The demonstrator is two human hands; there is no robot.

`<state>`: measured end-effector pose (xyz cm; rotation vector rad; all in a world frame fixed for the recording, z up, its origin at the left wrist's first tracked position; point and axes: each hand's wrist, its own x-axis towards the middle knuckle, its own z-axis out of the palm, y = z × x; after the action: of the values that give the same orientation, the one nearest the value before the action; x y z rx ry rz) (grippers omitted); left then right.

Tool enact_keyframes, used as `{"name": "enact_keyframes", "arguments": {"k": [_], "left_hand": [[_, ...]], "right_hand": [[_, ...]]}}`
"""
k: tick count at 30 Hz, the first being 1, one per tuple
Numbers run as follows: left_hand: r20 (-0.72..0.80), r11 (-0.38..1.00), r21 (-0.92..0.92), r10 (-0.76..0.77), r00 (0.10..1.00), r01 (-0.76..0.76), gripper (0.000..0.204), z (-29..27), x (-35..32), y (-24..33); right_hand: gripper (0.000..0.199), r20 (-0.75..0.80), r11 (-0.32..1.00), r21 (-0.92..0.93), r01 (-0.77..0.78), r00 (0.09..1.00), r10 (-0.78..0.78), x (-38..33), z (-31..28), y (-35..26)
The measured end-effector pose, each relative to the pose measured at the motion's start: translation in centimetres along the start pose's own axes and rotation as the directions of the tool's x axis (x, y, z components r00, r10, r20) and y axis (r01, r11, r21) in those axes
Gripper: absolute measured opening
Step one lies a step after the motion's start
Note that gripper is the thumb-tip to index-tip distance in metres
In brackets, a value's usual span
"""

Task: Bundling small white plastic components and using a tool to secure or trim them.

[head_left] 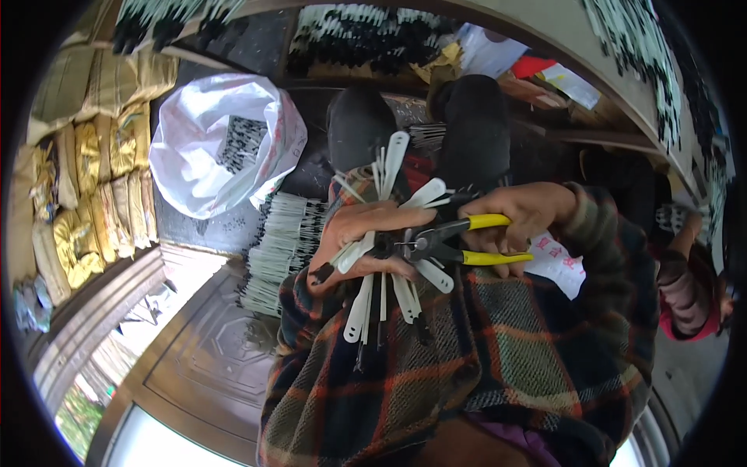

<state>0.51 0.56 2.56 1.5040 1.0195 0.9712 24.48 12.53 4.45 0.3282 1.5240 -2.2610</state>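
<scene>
White bag [226,144] open at upper left w/ yellow sacks [93,194] stacked beside. Strip bundles [280,249] piled nr bag. Another person [689,280] at right edge.

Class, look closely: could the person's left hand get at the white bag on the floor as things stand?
Probably not at once: the left hand is full of white strips. The white bag lies open to its left, nothing between.

The person wore a plaid garment [498,342] in dark navy, green, tan and orange-red checks, its sleeves reaching both wrists. Below the plaid, a strip of purple fabric [521,440] showed at the hem. Above the plaid, dark trousers [475,124] covered both knees. Both hands were bare, without gloves or rings visible.
</scene>
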Motion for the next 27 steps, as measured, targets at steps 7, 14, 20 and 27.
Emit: {"name": "enact_keyframes", "arguments": {"k": [7,14,20,27], "left_hand": [[-0.394,0.991,-0.131,-0.014,0.919,-0.041,0.055,1.8,-0.8,-1.5],[-0.032,0.997,-0.064,0.042,0.999,-0.044,0.054,-0.1,-0.3,-0.7],[-0.316,0.999,0.048,0.030,0.948,-0.015,0.055,1.1,-1.7,-1.5],[-0.412,1.000,0.015,0.008,0.911,-0.002,0.053,2.6,-1.5,-1.3]], "right_hand": [[0.062,-0.257,0.230,-0.964,-0.132,0.675,-0.691,0.0,2.8,-1.4],[0.042,0.021,0.908,0.418,-0.010,1.000,0.001,-1.3,0.8,-0.5],[0.053,-0.258,0.383,-0.921,-0.067,0.843,-0.473,-0.3,2.9,-1.4],[0.040,-0.289,0.175,-0.957,-0.230,0.768,-0.571,0.9,2.5,-1.6]]}}
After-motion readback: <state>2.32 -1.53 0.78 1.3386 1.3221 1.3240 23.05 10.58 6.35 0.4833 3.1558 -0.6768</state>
